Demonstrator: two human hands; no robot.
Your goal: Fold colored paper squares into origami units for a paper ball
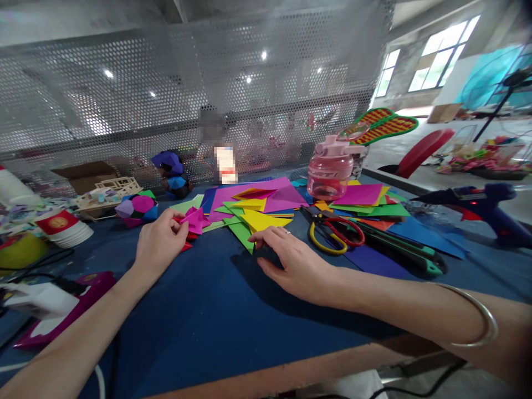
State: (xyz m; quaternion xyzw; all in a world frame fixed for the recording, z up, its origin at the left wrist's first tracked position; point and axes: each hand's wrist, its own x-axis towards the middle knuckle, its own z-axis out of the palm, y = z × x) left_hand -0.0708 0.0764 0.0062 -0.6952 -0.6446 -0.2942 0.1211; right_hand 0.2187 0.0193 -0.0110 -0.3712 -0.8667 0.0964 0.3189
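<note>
My left hand point(160, 237) is closed, its fingertips pinching a folded magenta paper piece point(196, 220). Red folded paper point(188, 244) lies just beneath it. Over the blue table my right hand point(297, 263) hovers palm down, thumb and fingers apart, with nothing gripped. Its fingertips are at the near edge of a yellow folded paper point(264, 220) and a green folded paper point(241, 233); whether they touch, I cannot tell. Behind these lies a large sheet of purple paper point(286, 191). To the right of that hand are scissors point(332, 235) with red and yellow handles.
A pink bottle point(328, 172) stands behind the scissors. On the right are a utility knife point(409, 252) and a glue gun point(477, 202). Paper cups point(66, 230), a faceted paper ball point(139, 208) and a purple power strip point(89, 299) with cables occupy the left. Perforated metal mesh point(257, 94) rises behind.
</note>
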